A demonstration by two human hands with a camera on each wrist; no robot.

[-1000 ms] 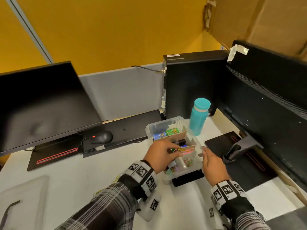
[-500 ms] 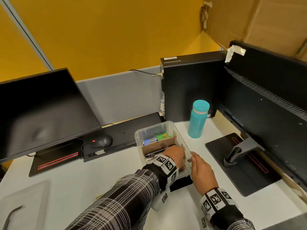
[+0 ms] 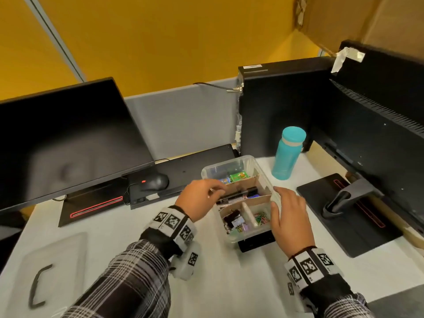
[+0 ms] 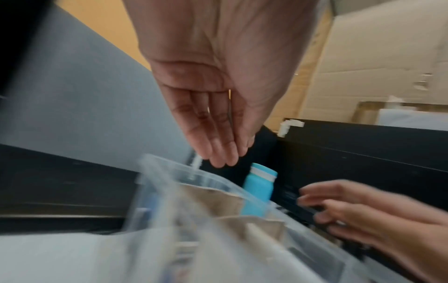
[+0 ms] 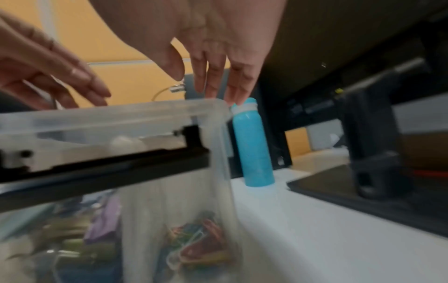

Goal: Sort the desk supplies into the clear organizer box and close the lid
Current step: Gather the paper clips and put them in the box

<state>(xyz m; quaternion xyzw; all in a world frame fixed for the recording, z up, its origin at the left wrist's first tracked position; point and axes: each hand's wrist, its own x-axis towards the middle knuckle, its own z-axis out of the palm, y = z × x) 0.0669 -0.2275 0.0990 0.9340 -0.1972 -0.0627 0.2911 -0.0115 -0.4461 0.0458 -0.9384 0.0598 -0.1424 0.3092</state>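
Observation:
The clear organizer box (image 3: 229,162) stands open mid-desk, split by cardboard dividers. Small blue and green boxes (image 3: 238,176) fill its far section, and a black marker (image 3: 238,195) lies across the middle one. The near sections hold black binder clips (image 3: 231,217) and coloured paper clips (image 3: 262,219). My left hand (image 3: 214,190) hovers at the box's left rim (image 4: 169,172), fingers (image 4: 218,151) straight and empty. My right hand (image 3: 282,203) is spread over the right rim (image 5: 213,107), holding nothing. The clear lid (image 3: 68,253) with a black handle lies at the desk's near left.
A teal bottle (image 3: 289,154) stands just behind the box on the right. A monitor stand (image 3: 344,203) is at the right, a mouse (image 3: 154,182) and a dark monitor (image 3: 64,143) at the left. A black PC tower (image 3: 280,106) is behind. A black item (image 3: 257,242) sticks out under the box.
My left hand has drawn back out of the box's near sections to its left rim, empty. The right hand stays by the right side with its fingers more spread.

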